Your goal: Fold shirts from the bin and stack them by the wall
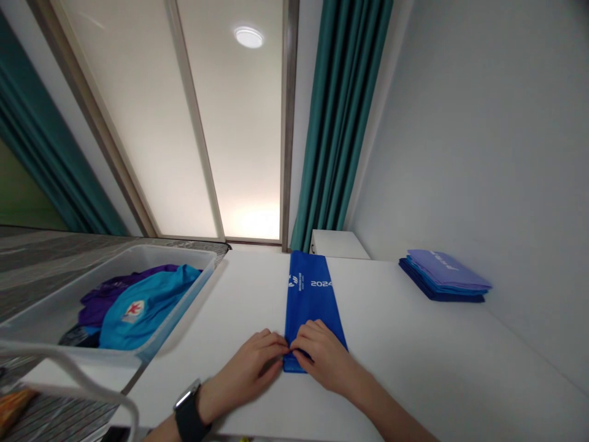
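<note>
A folded blue garment [310,301] lies as a long narrow strip on the white table, with white lettering reading "2024" and a white logo near its far end. My left hand [257,362] is at the strip's left edge near its close end, thumb and fingertips pinched on the cloth. My right hand [324,356] rests over the near part of the strip, its curled fingers gripping the fabric right beside the left fingertips. The cloth beneath the right palm is hidden. A dark watch [189,410] is on my left wrist.
To the left, a translucent plastic bin [209,270] holds a bright blue garment [147,307] and a purple one [108,294]. A stack of folded blue and purple garments [444,275] sits at the table's right, by the wall. A white cabinet [340,244] stands beyond the table [248,294].
</note>
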Demonstrator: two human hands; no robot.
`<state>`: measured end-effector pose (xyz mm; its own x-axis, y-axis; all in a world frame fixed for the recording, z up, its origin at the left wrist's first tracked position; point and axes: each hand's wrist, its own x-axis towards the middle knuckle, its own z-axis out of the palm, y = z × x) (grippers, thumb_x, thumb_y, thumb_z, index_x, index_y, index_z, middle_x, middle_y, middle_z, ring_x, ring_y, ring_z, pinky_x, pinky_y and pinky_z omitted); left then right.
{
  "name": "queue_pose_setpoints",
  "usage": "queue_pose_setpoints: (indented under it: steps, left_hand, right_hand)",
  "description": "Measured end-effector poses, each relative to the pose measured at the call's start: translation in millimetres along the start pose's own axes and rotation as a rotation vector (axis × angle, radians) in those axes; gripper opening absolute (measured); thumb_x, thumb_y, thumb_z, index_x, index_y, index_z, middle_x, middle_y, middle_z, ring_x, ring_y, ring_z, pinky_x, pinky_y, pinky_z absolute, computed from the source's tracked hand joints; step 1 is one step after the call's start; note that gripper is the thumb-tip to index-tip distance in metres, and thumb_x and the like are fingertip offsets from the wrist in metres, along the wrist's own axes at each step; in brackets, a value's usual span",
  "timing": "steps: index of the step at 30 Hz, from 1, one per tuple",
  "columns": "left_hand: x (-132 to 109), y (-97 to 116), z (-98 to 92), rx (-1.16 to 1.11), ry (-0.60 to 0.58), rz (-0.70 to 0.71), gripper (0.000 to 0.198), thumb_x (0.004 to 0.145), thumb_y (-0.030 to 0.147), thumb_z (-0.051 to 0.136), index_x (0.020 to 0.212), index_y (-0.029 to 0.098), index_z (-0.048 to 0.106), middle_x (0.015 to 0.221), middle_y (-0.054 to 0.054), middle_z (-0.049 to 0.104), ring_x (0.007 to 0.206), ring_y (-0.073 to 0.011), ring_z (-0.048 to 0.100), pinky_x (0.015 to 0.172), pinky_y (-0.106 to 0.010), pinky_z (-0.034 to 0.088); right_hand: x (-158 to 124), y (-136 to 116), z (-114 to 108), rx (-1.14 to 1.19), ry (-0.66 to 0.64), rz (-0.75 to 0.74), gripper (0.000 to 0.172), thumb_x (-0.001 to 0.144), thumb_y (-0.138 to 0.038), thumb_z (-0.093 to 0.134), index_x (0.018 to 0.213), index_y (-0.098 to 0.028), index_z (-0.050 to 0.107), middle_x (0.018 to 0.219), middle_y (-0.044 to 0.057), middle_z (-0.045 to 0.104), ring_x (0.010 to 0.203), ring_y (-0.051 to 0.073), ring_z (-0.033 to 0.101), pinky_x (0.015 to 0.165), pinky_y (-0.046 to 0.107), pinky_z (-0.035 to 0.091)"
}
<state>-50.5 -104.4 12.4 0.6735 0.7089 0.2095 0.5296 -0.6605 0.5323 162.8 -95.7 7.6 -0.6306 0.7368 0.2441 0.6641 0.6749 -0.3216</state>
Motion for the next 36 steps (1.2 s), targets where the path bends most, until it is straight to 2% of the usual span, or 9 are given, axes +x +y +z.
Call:
queue_pose_setpoints:
  steps: [3,7,13,17,20,27,36]
  left_hand:
    - [0,-7,-3.2,-0.032,0.017,-0.009,0.026,0.092,0.016,0.045,0.107,0.023,0.066,0.103,-0.005,0.068,0.097,-0.0189,0.059,0.097,-0.036,0.042]
    - [14,-26,-9.7,-0.106,0.114,-0.119,0.023,0.092,0.021,0.046,0.103,0.021,0.066,0.095,-0.005,0.069,0.091,-0.0186,0.061,0.086,-0.032,0.046]
    - [66,-55,-11.4,-0.334,0.212,-0.308,0.022,0.088,0.025,0.046,0.100,0.017,0.062,0.079,-0.002,0.073,0.072,-0.0165,0.065,0.071,-0.027,0.047]
    - [98,-74,-4.9,-0.255,0.276,-0.378,0.020,0.082,0.024,0.051,0.095,0.018,0.065,0.076,-0.002,0.074,0.070,-0.0178,0.067,0.069,-0.027,0.047]
    - [110,-84,0.8,-0.196,0.298,-0.444,0.017,0.081,0.022,0.054,0.093,0.020,0.066,0.074,-0.002,0.074,0.071,-0.0181,0.068,0.068,-0.026,0.046]
    - [114,-88,6.8,-0.182,0.355,-0.511,0.014,0.084,0.027,0.055,0.093,0.020,0.064,0.073,-0.001,0.073,0.071,-0.0180,0.068,0.069,-0.026,0.046]
    - [119,-77,1.6,-0.119,0.334,-0.633,0.020,0.084,0.029,0.057,0.102,0.023,0.062,0.084,0.000,0.074,0.081,-0.0196,0.068,0.078,-0.030,0.045]
  right_hand:
    - [1,2,10,0.034,0.014,0.011,0.008,0.090,-0.017,0.058,0.091,-0.021,0.065,0.093,0.001,0.063,0.093,0.017,0.054,0.088,0.033,0.038]
    - [-3,2,13,0.080,0.032,0.041,0.008,0.086,-0.019,0.065,0.093,-0.022,0.064,0.099,0.001,0.063,0.096,0.018,0.055,0.091,0.034,0.037]
    - [2,-4,9,0.047,0.000,0.082,0.009,0.085,-0.023,0.068,0.092,-0.022,0.062,0.097,0.002,0.063,0.096,0.020,0.055,0.090,0.036,0.038]
    - [3,-3,12,0.039,0.003,0.072,0.007,0.087,-0.024,0.066,0.092,-0.022,0.061,0.096,0.001,0.063,0.096,0.019,0.055,0.091,0.035,0.038]
    - [1,-2,15,0.029,0.014,0.073,0.005,0.089,-0.024,0.063,0.093,-0.022,0.061,0.096,0.001,0.063,0.097,0.019,0.054,0.092,0.035,0.036]
    - [-1,-2,18,-0.006,0.043,0.029,0.002,0.092,-0.020,0.057,0.091,-0.021,0.059,0.095,0.002,0.063,0.095,0.019,0.053,0.089,0.034,0.037]
    - [-2,-7,11,0.016,0.050,0.055,0.007,0.093,-0.016,0.055,0.088,-0.020,0.057,0.093,0.001,0.063,0.090,0.017,0.054,0.087,0.032,0.037]
